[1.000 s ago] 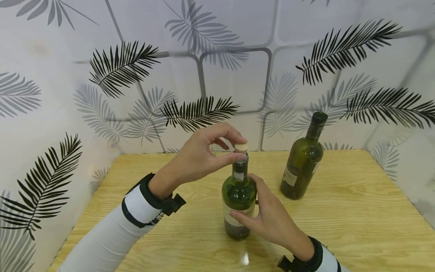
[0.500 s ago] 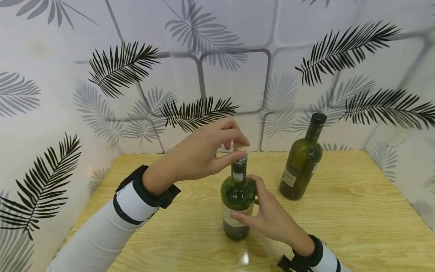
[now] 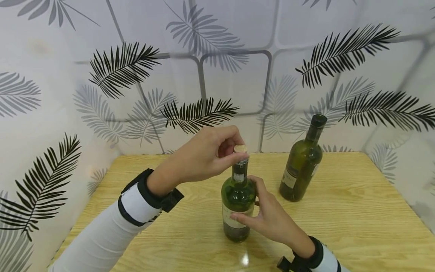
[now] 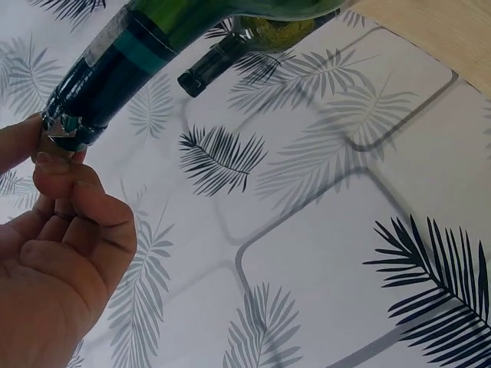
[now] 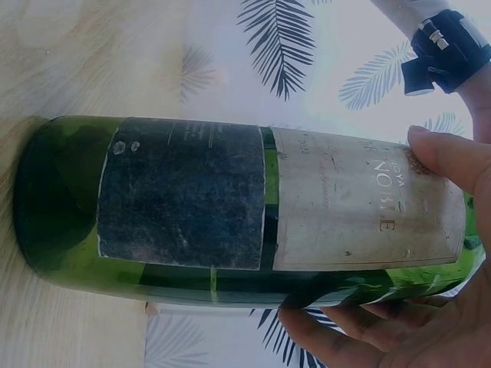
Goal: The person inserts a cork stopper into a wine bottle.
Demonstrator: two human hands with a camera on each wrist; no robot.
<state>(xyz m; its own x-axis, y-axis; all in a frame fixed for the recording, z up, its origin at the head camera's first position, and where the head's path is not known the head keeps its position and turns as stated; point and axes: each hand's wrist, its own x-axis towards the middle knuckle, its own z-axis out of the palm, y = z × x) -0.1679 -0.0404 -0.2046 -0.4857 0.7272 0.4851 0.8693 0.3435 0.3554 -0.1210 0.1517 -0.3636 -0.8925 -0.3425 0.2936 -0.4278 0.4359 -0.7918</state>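
Observation:
A green wine bottle with a pale label stands upright on the table. At its mouth a cork shows its light top, pinched between the thumb and fingers of my left hand. The left wrist view has those fingers at the rim of the dark bottle neck, largely covering the cork. My right hand grips the bottle's body, thumb over the label and fingers round the other side. How deep the cork sits in the neck is hidden.
Another dark green bottle stands farther back at the right, with no cork visible at its mouth. The wooden table ends against a wall covering printed with leaves.
My left hand turned over the cork, its fingers lifting across the top and then curling back beside it. The right hand keeps its grip, and the bottle stays in place.

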